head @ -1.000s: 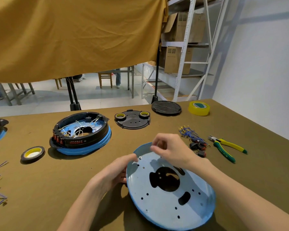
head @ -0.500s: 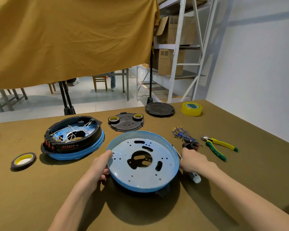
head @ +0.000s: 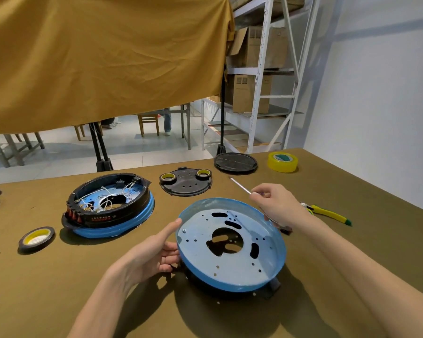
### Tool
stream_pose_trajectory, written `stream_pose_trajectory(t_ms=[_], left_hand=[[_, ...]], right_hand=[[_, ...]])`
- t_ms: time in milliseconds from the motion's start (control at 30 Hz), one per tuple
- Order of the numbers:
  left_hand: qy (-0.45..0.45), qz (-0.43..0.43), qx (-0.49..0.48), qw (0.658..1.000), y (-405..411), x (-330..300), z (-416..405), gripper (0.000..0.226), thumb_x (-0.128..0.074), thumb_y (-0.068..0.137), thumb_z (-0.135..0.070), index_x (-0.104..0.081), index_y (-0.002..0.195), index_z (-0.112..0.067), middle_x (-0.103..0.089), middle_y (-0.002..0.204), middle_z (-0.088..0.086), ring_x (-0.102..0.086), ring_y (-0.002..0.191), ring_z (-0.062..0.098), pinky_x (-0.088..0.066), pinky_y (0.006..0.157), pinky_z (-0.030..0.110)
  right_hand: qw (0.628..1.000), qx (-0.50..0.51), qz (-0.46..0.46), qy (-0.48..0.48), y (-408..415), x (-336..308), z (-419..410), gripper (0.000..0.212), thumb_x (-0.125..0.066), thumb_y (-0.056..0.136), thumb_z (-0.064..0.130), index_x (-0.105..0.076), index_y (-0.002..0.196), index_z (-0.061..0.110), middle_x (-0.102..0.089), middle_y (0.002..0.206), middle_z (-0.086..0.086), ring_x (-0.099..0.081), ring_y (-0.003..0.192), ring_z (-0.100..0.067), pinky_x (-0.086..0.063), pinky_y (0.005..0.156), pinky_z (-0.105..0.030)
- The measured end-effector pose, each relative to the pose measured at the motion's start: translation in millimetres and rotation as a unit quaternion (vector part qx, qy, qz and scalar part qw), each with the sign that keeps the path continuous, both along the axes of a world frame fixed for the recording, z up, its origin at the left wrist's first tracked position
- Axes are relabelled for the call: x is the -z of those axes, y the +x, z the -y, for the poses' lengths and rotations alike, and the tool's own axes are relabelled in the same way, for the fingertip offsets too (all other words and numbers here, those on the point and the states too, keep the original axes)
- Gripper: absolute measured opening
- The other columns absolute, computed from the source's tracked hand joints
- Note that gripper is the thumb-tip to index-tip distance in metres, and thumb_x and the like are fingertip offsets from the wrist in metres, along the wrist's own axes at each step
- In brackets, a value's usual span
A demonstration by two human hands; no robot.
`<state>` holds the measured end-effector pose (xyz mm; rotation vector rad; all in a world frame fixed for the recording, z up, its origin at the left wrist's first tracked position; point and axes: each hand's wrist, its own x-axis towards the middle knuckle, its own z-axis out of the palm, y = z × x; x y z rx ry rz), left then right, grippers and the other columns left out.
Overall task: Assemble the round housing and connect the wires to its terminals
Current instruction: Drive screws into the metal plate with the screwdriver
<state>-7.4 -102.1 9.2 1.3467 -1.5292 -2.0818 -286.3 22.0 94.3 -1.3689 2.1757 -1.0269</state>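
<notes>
- Here, my left hand cups the left edge of the pan, thumb along the rim and fingers curled under it, I think to steady it and stop it turning.
- The pan sits on the tabletop directly in front of me, open side up and tilted slightly, resting on a dark part that shows only at its lower edge; its pale floor with the central cut-out and small holes faces me, which suits working on those holes from above.
- My right hand hovers just past the far right rim, its fingers pinching a screwdriver whose thin shaft points up and away to the left; it is not yet on any hole.
- A small white stud stands near the pan's left rim, close to my left thumb; I judge it a likely fastening point, though I cannot tell what it is.
- The wired housing sits to the left, well apart, probably a pattern for the finished job: black ring on a blue pan, white wires looped inside.
- Pliers lie just right of my right wrist, within easy reach.
- Next I'd bring the tip down to a hole while the left hand holds the rim; the risk is the tilted pan rocking under pressure.
</notes>
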Motion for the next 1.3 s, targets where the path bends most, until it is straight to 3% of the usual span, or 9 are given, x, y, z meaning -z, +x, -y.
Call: stream_pose_trajectory(t_ms=[133,233,333,500,667,833,1100,1300], left_hand=[[0.049,-0.027,0.004,0.998,-1,-2,-5,0.094,-0.079,0.061,-0.067,-0.063,0.119,0.006,-0.076,0.11,0.021,-0.076,0.101,0.028,-0.063,0.075,0.034],[0.067,-0.043,0.003,0.997,-3,-1,-8,0.094,-0.082,0.062,-0.063,-0.061,0.121,0.007,-0.075,0.111,0.023,-0.076,0.1,0.03,-0.064,0.074,0.035],[0.052,-0.041,0.001,0.998,-7,2,-10,0.095,-0.08,0.06,-0.066,-0.062,0.12,0.006,-0.076,0.107,0.022,-0.077,0.098,0.029,-0.064,0.075,0.035],[0.068,-0.069,-0.009,0.995,-8,8,-9,0.092,-0.086,0.061,-0.06,-0.064,0.119,0.007,-0.075,0.111,0.023,-0.075,0.103,0.031,-0.064,0.08,0.038],[0.071,-0.073,-0.01,0.995,-6,11,-7,0.091,-0.089,0.06,-0.058,-0.067,0.117,0.009,-0.075,0.112,0.024,-0.075,0.104,0.032,-0.064,0.08,0.038],[0.041,-0.063,-0.017,0.997,-8,14,-9,0.095,-0.084,0.06,-0.064,-0.064,0.119,0.007,-0.076,0.109,0.021,-0.076,0.102,0.029,-0.064,0.081,0.039],[0.032,-0.042,0.019,0.998,-2,10,-10,0.098,-0.082,0.061,-0.065,-0.062,0.123,0.008,-0.076,0.111,0.021,-0.075,0.105,0.03,-0.063,0.086,0.038],[0.026,-0.023,0.051,0.998,0,8,-10,0.102,-0.082,0.06,-0.067,-0.061,0.126,0.007,-0.075,0.113,0.021,-0.075,0.106,0.03,-0.06,0.094,0.041]], right_hand=[[0.994,-0.065,0.061,-0.063,15,-7,5,0.034,-0.077,0.088,0.015,-0.069,0.121,0.017,-0.073,0.083,-0.003,-0.065,0.057,-0.011,-0.048,0.048,-0.023],[0.976,-0.048,0.129,-0.168,25,-10,8,0.037,-0.087,0.08,0.015,-0.07,0.112,0.011,-0.078,0.086,-0.004,-0.075,0.067,-0.02,-0.055,0.051,-0.026],[0.952,-0.028,0.204,-0.228,26,-14,10,0.036,-0.089,0.077,0.016,-0.07,0.107,0.009,-0.078,0.087,-0.009,-0.076,0.073,-0.026,-0.061,0.061,-0.028],[0.925,-0.025,0.253,-0.284,29,-14,17,0.02,-0.083,0.085,0.017,-0.072,0.099,0.008,-0.077,0.089,-0.012,-0.071,0.072,-0.018,-0.057,0.063,-0.023],[0.921,-0.038,0.204,-0.33,39,-7,20,0.015,-0.072,0.095,0.019,-0.063,0.098,0.008,-0.073,0.08,-0.003,-0.068,0.065,-0.019,-0.055,0.054,-0.024],[0.932,-0.085,0.104,-0.336,50,-4,21,0.022,-0.074,0.094,0.023,-0.06,0.107,0.01,-0.068,0.091,-0.006,-0.071,0.079,-0.019,-0.057,0.057,-0.022],[0.935,-0.115,0.06,-0.33,64,-5,25,0.021,-0.074,0.094,0.029,-0.06,0.105,0.016,-0.066,0.089,0.001,-0.068,0.083,-0.029,-0.06,0.065,-0.052],[0.936,-0.134,0.051,-0.321,69,-3,23,0.025,-0.073,0.092,0.035,-0.061,0.106,0.018,-0.067,0.089,0.008,-0.07,0.083,-0.028,-0.059,0.066,-0.055]])
